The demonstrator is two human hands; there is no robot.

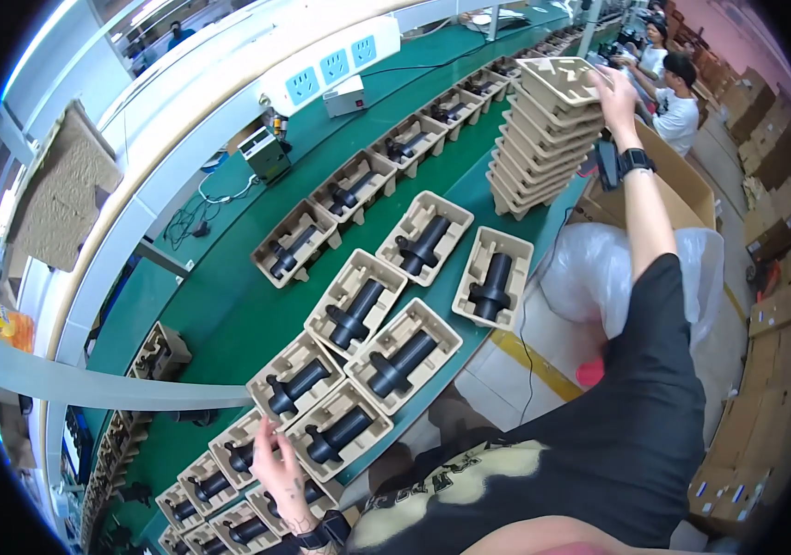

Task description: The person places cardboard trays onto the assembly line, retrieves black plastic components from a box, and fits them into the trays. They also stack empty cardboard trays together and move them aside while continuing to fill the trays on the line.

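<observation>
At the upper right my right hand [615, 100] grips the rim of the top tray [557, 81] on a tall stack of beige moulded-pulp trays [543, 153]. At the lower left my left hand [277, 470] is open, its fingers apart over a pulp tray [238, 435] holding a black cylindrical part. Two rows of such trays run up the table edge, each with one black flanged cylinder, such as this cylinder [402, 363] and the one beside it [299, 387]. Closest to the stack lies another tray [523, 254] with a black cylinder [492, 287].
A green conveyor [229, 356] carries a line of filled trays [354, 185]. A grey post [136, 390] crosses at the left. Clear plastic wrap [589, 277] and an open cardboard box [682, 180] stand at my right. Co-workers [677, 116] sit farther off; boxes [774, 342] line the wall.
</observation>
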